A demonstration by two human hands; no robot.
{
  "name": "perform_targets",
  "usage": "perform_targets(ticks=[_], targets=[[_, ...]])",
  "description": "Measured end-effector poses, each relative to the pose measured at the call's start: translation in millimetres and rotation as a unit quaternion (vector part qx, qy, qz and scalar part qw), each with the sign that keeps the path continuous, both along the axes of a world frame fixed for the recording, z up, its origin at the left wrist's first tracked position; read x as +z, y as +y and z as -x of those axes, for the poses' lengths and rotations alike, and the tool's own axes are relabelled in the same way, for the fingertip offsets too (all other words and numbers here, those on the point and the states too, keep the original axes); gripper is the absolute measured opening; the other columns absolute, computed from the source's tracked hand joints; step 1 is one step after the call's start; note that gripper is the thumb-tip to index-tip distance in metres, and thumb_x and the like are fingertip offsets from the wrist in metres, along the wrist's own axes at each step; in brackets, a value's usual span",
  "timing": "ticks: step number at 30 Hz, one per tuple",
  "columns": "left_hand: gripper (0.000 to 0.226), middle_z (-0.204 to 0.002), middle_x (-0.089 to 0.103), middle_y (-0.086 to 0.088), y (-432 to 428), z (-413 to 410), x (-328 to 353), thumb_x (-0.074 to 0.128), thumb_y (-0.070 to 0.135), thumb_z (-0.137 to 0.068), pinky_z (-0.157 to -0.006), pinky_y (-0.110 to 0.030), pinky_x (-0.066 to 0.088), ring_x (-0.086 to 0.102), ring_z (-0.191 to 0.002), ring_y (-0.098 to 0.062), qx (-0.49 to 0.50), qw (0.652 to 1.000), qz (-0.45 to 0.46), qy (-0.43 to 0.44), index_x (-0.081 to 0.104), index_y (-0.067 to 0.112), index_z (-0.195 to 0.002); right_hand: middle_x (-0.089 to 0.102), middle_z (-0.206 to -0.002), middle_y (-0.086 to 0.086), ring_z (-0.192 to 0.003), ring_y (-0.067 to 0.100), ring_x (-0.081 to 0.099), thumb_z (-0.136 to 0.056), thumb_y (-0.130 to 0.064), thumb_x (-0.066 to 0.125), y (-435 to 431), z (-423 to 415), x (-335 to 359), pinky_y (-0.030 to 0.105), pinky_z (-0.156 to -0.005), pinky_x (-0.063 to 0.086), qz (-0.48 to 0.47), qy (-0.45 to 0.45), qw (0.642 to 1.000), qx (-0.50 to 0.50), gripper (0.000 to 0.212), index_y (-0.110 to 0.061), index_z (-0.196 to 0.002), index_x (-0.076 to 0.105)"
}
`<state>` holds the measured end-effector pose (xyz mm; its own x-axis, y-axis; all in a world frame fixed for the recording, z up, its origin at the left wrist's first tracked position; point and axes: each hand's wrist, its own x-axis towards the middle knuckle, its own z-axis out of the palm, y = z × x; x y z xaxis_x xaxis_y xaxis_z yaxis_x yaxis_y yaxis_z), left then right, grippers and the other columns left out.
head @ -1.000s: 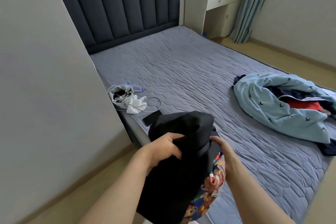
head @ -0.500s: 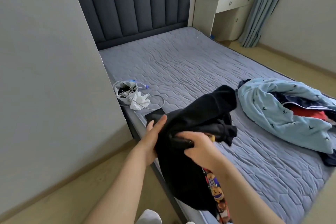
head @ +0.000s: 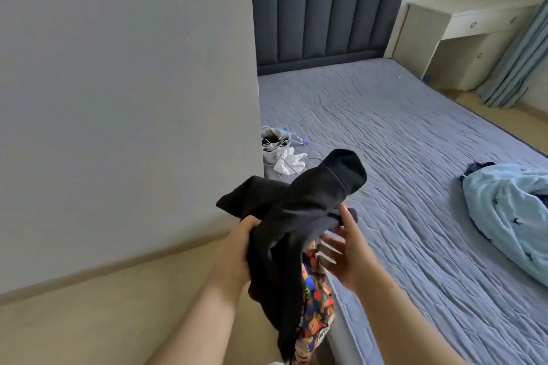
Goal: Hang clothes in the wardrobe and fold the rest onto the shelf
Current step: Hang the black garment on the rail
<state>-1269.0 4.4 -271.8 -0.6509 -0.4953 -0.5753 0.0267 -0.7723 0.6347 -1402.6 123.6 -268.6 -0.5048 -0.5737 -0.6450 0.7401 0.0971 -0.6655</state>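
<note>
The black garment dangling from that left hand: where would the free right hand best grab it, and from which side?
Judging by its pose, the bunched upper fold of the black garment, just beside the open right hand. The left hand pinches the other end, so the cloth sags between them. Coming in from the bed side, palm up under that fold, should spread it for folding.

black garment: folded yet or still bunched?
Bunched, not folded. The black garment hangs crumpled from the left hand, one end sticking up; the right hand is open beside it.
</note>
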Motion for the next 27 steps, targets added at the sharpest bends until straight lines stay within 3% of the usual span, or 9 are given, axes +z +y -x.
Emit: perform_targets(ticks=[3,6,9,11,14,16,19,22,27], targets=[[0.004,-0.053,0.057,-0.005,-13.1,-52.4,14.5,0.06,0.012,-0.058,-0.045,-0.024,0.047,0.06,-0.049,-0.018,0.022,0.994,0.093,-0.047,0.059,0.016,-0.056,0.063,-0.075,0.013,-0.076,0.024,0.054,-0.095,-0.043,0.042,-32.6,-46.5,0.5,0.036,-0.08,0.044,0.053,-0.068,0.996,-0.019,0.039,-0.01,-0.108,0.06],[0.025,-0.082,0.07,-0.008,-25.8,-109.2,21.7,0.058,0.012,-0.068,-0.057,-0.03,0.052,0.069,-0.073,-0.023,0.067,0.973,0.192,-0.11,0.065,0.022,-0.09,0.058,-0.082,0.008,-0.075,0.021,0.053,-0.1,-0.017,0.032,-60.7,-99.2,3.5,0.037,-0.079,0.043,0.071,-0.021,0.997,0.038,0.027,-0.013,-0.087,0.055],[0.039,-0.114,0.059,0.003,-25.2,-158.4,26.6,0.053,0.018,-0.086,-0.088,-0.038,0.049,0.058,-0.107,-0.023,0.076,0.934,0.284,-0.203,0.047,0.024,-0.124,0.044,-0.068,0.011,-0.06,0.021,0.043,-0.095,-0.011,0.041,-80.0,-154.5,12.7,0.026,-0.058,0.04,0.077,-0.002,0.995,0.066,0.022,-0.013,-0.075,0.047],[0.056,-0.134,0.042,0.008,-15.2,-188.9,29.6,0.053,0.037,-0.09,-0.108,-0.039,0.036,0.042,-0.128,-0.018,0.091,0.927,0.314,-0.186,0.03,0.027,-0.141,0.056,-0.073,0.017,-0.067,0.027,0.055,-0.093,-0.012,0.048,-84.7,-199.2,18.6,0.028,-0.062,0.047,0.096,0.045,0.985,0.136,0.016,-0.012,-0.08,0.057],[0.096,-0.148,0.02,0.015,1.9,-236.9,36.8,0.057,0.064,-0.068,-0.115,-0.037,0.024,0.024,-0.138,-0.007,0.081,0.942,0.306,-0.11,0.007,0.04,-0.147,0.067,-0.088,0.021,-0.08,0.031,0.063,-0.089,-0.011,0.055,-80.7,-261.7,19.2,0.045,-0.075,0.051,0.113,0.1,0.962,0.228,0.015,-0.013,-0.082,0.067],[0.104,-0.145,0.026,0.015,7.8,-270.4,36.2,0.065,0.062,-0.058,-0.113,-0.036,0.029,0.03,-0.134,-0.007,0.045,0.927,0.346,-0.141,0.015,0.039,-0.146,0.071,-0.085,0.016,-0.075,0.029,0.069,-0.09,-0.011,0.053,-79.3,-293.7,16.8,0.041,-0.067,0.057,0.122,0.1,0.954,0.253,0.02,-0.015,-0.081,0.07],[0.059,-0.12,0.057,0.013,8.8,-312.9,36.3,0.07,0.047,-0.066,-0.099,-0.033,0.045,0.054,-0.112,-0.008,0.105,0.906,0.357,-0.199,0.051,0.039,-0.121,0.07,-0.068,0.005,-0.063,0.021,0.067,-0.092,-0.007,0.049,-80.1,-328.0,13.7,0.024,-0.048,0.052,0.122,0.119,0.941,0.293,0.017,-0.005,-0.087,0.066],[0.007,-0.092,0.067,0.005,2.7,-343.6,30.4,0.066,0.029,-0.082,-0.081,-0.03,0.051,0.063,-0.092,-0.016,0.214,0.884,0.338,-0.243,0.063,0.03,-0.089,0.07,-0.063,-0.002,-0.056,0.01,0.066,-0.091,-0.005,0.052,-82.7,-349.4,12.7,0.017,-0.043,0.046,0.109,0.123,0.933,0.321,0.013,-0.01,-0.088,0.064],[0.004,-0.092,0.068,-0.007,-5.3,-388.4,21.1,0.06,0.02,-0.088,-0.069,-0.032,0.051,0.065,-0.085,-0.023,0.401,0.859,0.216,-0.233,0.063,0.018,-0.087,0.075,-0.086,0.0,-0.079,0.018,0.072,-0.088,-0.02,0.062,-95.2,-362.4,14.2,0.025,-0.059,0.054,0.085,0.078,0.941,0.318,0.01,-0.018,-0.097,0.066]])
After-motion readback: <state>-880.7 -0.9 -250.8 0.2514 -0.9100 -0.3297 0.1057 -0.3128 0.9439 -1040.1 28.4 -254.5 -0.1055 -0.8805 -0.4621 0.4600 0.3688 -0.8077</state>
